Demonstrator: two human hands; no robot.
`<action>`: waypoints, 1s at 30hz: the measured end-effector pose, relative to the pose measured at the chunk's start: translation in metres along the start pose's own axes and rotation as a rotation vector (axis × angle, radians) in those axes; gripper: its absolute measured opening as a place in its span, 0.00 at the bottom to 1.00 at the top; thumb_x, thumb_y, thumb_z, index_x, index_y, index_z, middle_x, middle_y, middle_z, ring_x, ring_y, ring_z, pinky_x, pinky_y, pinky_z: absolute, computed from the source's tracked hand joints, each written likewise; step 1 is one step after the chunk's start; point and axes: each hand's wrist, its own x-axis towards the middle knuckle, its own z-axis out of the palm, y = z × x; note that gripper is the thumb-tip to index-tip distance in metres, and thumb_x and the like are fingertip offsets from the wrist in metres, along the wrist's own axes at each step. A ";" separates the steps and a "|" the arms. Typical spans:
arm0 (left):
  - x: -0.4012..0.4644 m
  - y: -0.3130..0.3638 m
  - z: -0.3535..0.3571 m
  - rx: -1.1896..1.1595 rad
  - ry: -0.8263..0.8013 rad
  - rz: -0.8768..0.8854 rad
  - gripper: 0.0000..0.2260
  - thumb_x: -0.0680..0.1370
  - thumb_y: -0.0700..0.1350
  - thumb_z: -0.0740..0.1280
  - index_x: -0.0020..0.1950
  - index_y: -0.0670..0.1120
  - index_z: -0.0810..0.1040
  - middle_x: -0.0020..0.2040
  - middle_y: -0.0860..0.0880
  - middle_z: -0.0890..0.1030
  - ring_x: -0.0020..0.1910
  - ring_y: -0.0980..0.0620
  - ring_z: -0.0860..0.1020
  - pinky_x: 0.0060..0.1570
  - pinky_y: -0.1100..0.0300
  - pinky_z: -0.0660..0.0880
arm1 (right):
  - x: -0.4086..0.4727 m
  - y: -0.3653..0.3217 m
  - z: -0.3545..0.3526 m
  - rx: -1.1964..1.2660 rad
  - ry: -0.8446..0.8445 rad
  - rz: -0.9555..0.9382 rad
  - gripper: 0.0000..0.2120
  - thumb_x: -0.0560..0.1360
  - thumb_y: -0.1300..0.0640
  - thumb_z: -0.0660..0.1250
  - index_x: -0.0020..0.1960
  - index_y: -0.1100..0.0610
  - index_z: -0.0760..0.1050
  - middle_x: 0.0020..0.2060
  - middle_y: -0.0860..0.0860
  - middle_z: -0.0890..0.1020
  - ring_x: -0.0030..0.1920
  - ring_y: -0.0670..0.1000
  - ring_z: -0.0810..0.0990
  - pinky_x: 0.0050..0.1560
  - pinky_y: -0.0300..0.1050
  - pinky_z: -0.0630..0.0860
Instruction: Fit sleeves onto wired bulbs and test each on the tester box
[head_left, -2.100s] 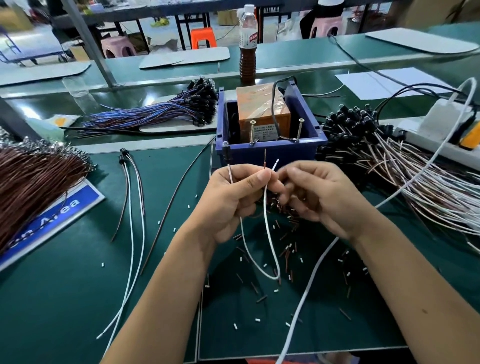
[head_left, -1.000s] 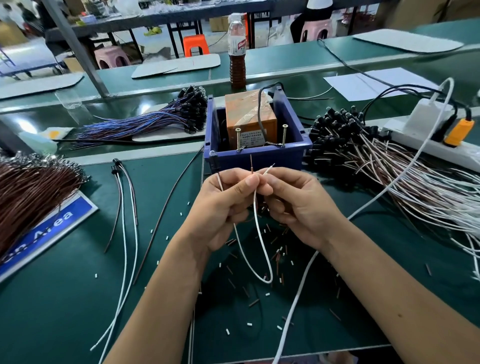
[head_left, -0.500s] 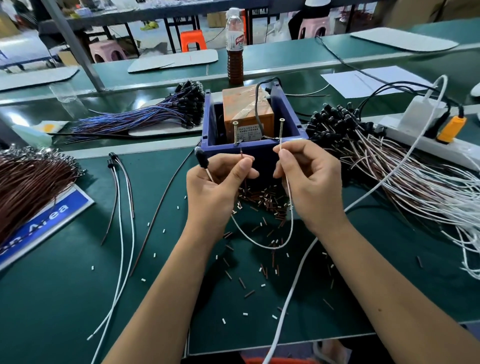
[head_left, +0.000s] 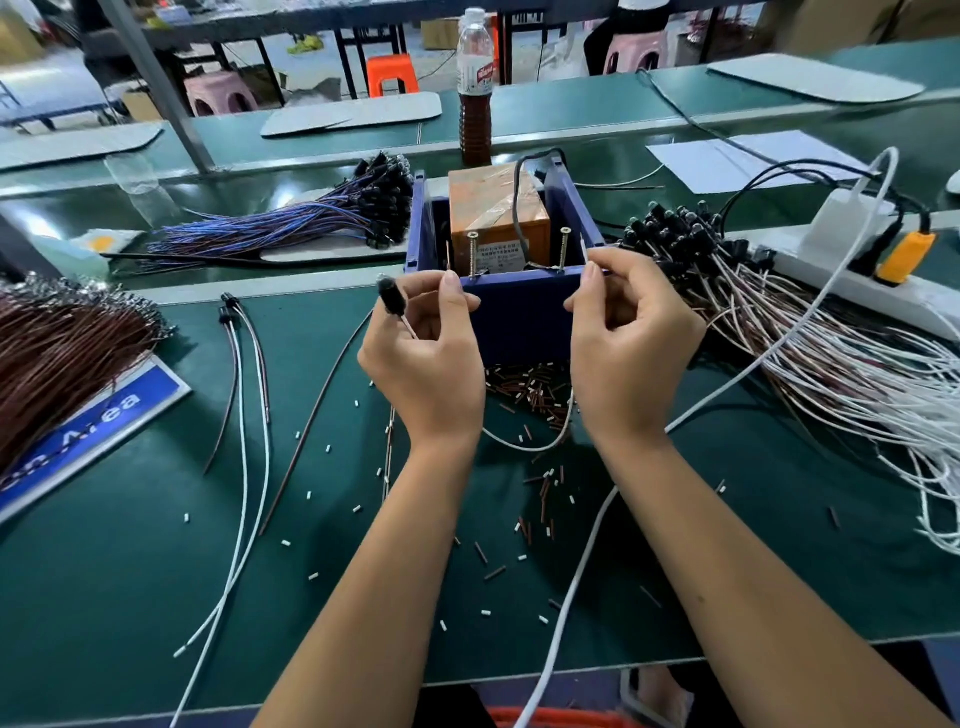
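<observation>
Both hands raised at the near wall of the blue tester box (head_left: 524, 317), centre of view. Left hand (head_left: 423, 358) at 9 o'clock of that wall, thumb and forefinger pinching a thin brown lead end held upright just left of the left screw post (head_left: 472, 254); touching it or not, cannot tell. Black bulb (head_left: 389, 297) poking out at 10 o'clock of the left hand, just beside the knuckles, its short lead running back into the palm. Right hand (head_left: 626, 343) at 3 o'clock of the wall, fingers curled, pinching the white lead tip just right of the right screw post (head_left: 562, 252); contact there also unclear. White wire loop (head_left: 524, 447) sagging below between the two wrists, most of its run hidden behind the hands. Loose sleeves (head_left: 530, 387) heaped at 6 o'clock of the box, partly covered by the right hand; whether a sleeve sits on the held wire, too small to make out. Orange taped block (head_left: 493, 205) inside the box, label unreadable. Pile of black bulbs with pale wires (head_left: 779, 312) at 3 o'clock, cut off by the right edge. Brown wire bundle (head_left: 62, 358) at 9 o'clock, cropped left.
</observation>
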 end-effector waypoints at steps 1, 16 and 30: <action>0.000 -0.001 -0.001 0.018 -0.015 0.020 0.05 0.80 0.36 0.70 0.45 0.43 0.79 0.36 0.46 0.84 0.38 0.47 0.85 0.46 0.56 0.80 | -0.001 0.000 0.000 -0.012 -0.004 -0.001 0.07 0.81 0.61 0.67 0.54 0.61 0.84 0.36 0.49 0.84 0.36 0.46 0.84 0.39 0.40 0.80; -0.001 -0.002 -0.001 0.069 -0.063 0.091 0.08 0.79 0.37 0.71 0.43 0.48 0.80 0.32 0.51 0.81 0.32 0.47 0.81 0.39 0.59 0.77 | -0.007 0.000 -0.005 -0.048 -0.062 -0.047 0.09 0.82 0.61 0.66 0.54 0.62 0.85 0.38 0.50 0.86 0.36 0.46 0.84 0.39 0.39 0.79; -0.001 0.000 -0.004 0.089 -0.076 0.101 0.05 0.79 0.38 0.72 0.45 0.46 0.81 0.33 0.51 0.82 0.33 0.48 0.82 0.41 0.57 0.80 | -0.007 -0.002 -0.007 -0.057 -0.086 -0.058 0.09 0.82 0.62 0.67 0.55 0.61 0.85 0.40 0.50 0.86 0.38 0.45 0.84 0.40 0.38 0.79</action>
